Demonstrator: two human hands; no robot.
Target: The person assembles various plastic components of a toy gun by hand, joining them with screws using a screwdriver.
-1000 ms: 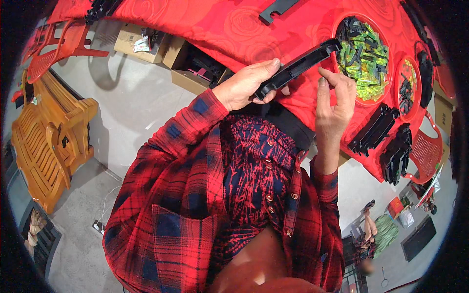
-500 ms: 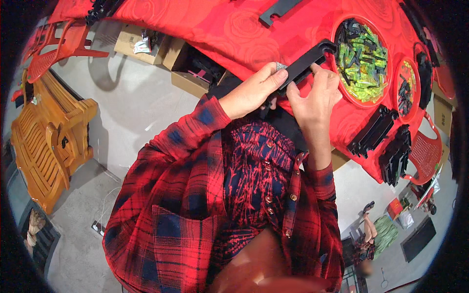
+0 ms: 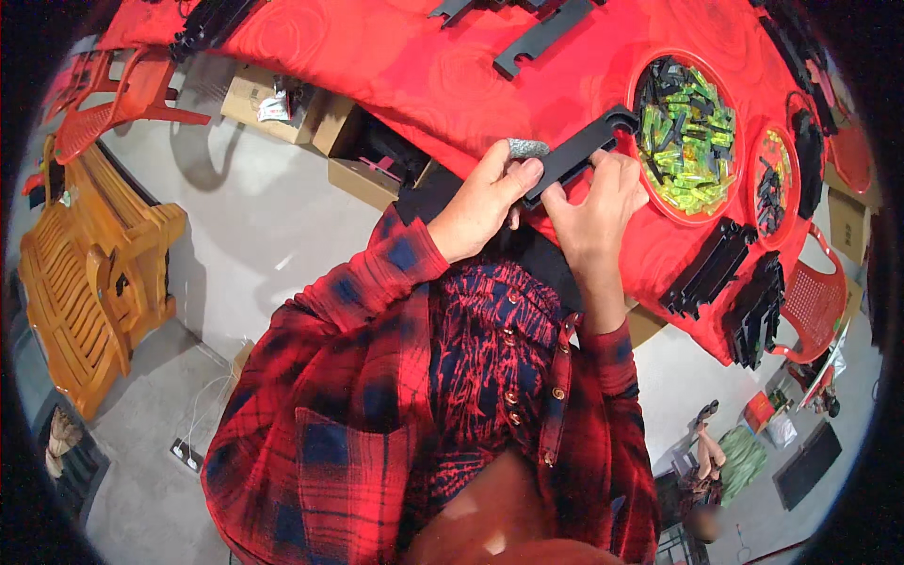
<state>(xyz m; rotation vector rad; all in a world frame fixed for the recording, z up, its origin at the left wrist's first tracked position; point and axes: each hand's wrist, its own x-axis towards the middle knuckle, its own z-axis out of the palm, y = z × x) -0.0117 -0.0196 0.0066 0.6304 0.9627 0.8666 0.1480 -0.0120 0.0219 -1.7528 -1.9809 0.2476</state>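
Underside of black bar (image 3: 576, 153) unseen between left hand (image 3: 482, 204) and right hand (image 3: 597, 209)

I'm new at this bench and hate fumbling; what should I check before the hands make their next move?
1. Left hand holding the black part: ok, thumb on top.
2. Right hand free: not ok, its fingers are at the part's edge.
3. Part's hidden underside: cannot tell, it faces away.
4. Large red bowl stocked: ok, yellow-green pieces lie in it.
5. Part clear of that bowl: cannot tell, they meet in this view.
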